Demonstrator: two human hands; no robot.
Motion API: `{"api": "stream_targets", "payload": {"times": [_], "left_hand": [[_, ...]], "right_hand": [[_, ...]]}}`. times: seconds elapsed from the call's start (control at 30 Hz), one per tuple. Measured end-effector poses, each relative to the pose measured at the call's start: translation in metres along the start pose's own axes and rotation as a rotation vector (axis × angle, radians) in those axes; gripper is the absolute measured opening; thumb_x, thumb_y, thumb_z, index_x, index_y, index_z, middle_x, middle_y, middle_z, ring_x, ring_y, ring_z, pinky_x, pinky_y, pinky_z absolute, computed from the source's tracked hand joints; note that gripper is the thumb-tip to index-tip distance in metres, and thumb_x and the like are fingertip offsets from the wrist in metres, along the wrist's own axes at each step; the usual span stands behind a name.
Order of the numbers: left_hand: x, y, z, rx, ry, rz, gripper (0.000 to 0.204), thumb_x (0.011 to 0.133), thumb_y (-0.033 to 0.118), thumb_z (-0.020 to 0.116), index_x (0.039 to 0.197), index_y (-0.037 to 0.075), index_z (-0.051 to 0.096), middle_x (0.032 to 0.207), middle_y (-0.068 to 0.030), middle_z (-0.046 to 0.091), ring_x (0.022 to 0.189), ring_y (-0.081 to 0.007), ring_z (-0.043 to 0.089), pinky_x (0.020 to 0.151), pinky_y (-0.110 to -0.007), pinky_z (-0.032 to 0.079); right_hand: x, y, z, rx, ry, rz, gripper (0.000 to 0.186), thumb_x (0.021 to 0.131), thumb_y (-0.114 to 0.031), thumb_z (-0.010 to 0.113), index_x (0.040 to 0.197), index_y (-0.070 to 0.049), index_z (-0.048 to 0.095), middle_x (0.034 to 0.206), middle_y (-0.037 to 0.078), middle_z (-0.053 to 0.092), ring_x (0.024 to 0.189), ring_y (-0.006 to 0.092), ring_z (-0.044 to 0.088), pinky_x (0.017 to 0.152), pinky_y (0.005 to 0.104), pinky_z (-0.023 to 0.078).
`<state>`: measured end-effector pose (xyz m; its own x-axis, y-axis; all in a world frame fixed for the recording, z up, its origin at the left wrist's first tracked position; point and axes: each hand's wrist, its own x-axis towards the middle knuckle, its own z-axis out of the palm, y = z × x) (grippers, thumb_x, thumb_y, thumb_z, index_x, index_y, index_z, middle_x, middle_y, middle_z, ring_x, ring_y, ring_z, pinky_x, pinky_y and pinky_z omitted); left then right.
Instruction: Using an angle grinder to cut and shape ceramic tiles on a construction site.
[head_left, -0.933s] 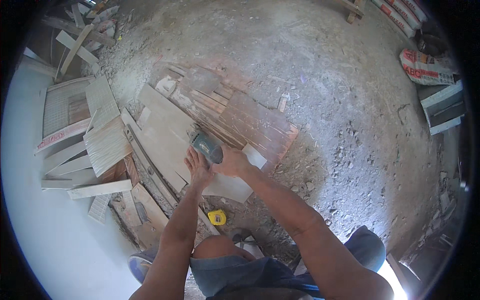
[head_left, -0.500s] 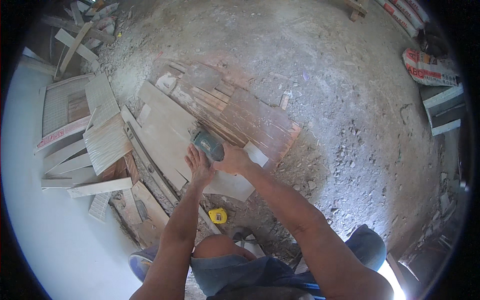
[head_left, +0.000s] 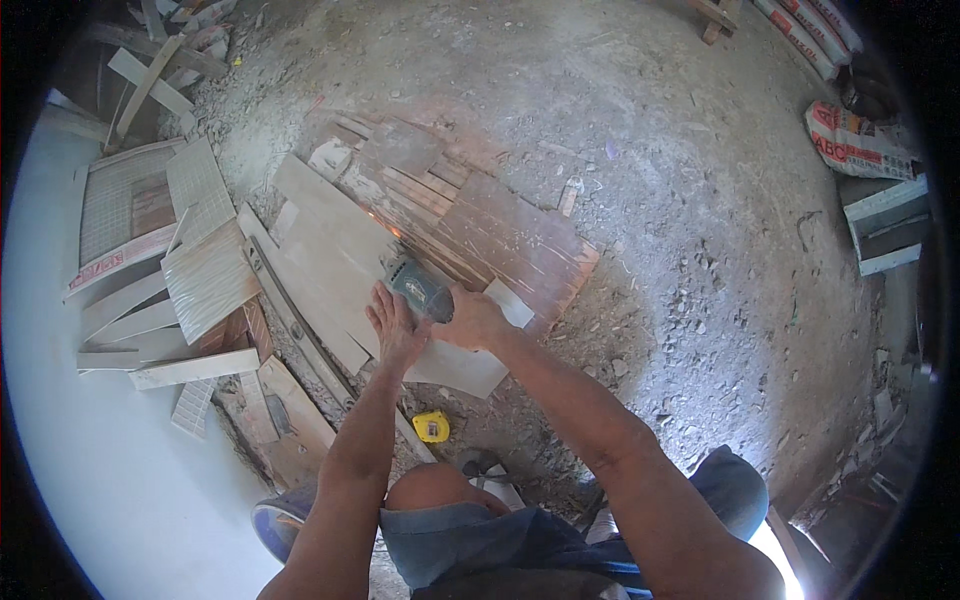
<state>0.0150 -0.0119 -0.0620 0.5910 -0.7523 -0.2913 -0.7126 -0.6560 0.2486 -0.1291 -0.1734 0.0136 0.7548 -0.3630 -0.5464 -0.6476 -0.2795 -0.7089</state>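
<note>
A green angle grinder lies low over a large pale tile, its head at the tile's edge. Orange sparks fly from its front; the disc itself cannot be made out. My right hand is closed around the rear of the grinder's body. Flat on the tile, with fingers spread, my left hand is against the grinder's left side. Beneath the tile's right edge are worn wooden boards. A pale offcut shows just past my right hand.
A yellow tape measure is on the ground near my knee. Along the left run a long level and stacked tile pieces. Scrap wood is heaped far left; bags lie far right. Rubble covers the floor.
Orange sparks now shoot forward from the grinder, where none showed before. The grinder and both hands have barely shifted; the whole view has moved slightly.
</note>
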Motion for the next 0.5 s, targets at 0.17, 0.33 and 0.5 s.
{"api": "stream_targets", "payload": {"times": [0.17,0.33,0.5], "left_hand": [[0.001,0.002,-0.005,0.001,0.020,0.004,0.089,0.088,0.044,0.065,0.151,-0.005,0.026,0.165,-0.0303,0.000,0.154,-0.0431,-0.006,0.122,-0.059,-0.004],[-0.001,0.004,-0.003,-0.062,0.039,0.032,0.090,0.089,0.046,0.065,0.151,-0.005,0.025,0.165,-0.0293,-0.001,0.154,-0.0431,-0.006,0.122,-0.059,-0.005],[0.001,-0.003,0.000,-0.015,0.014,0.010,0.097,0.089,0.048,0.065,0.158,0.003,0.014,0.166,-0.0284,-0.003,0.154,-0.0426,-0.007,0.121,-0.059,-0.005]], "right_hand": [[-0.006,0.001,-0.003,-0.003,0.022,-0.010,0.088,0.076,-0.046,0.072,0.139,0.008,0.042,0.126,0.029,0.062,0.119,0.0394,0.062,0.102,0.0449,0.050],[-0.011,0.007,-0.004,-0.029,-0.014,0.012,0.089,0.077,-0.048,0.072,0.140,0.007,0.042,0.127,0.028,0.062,0.119,0.0390,0.062,0.102,0.0451,0.050],[-0.025,0.011,-0.006,-0.007,-0.009,0.019,0.084,0.075,-0.045,0.072,0.137,0.004,0.044,0.125,0.027,0.063,0.118,0.0392,0.062,0.101,0.0462,0.050]]}}
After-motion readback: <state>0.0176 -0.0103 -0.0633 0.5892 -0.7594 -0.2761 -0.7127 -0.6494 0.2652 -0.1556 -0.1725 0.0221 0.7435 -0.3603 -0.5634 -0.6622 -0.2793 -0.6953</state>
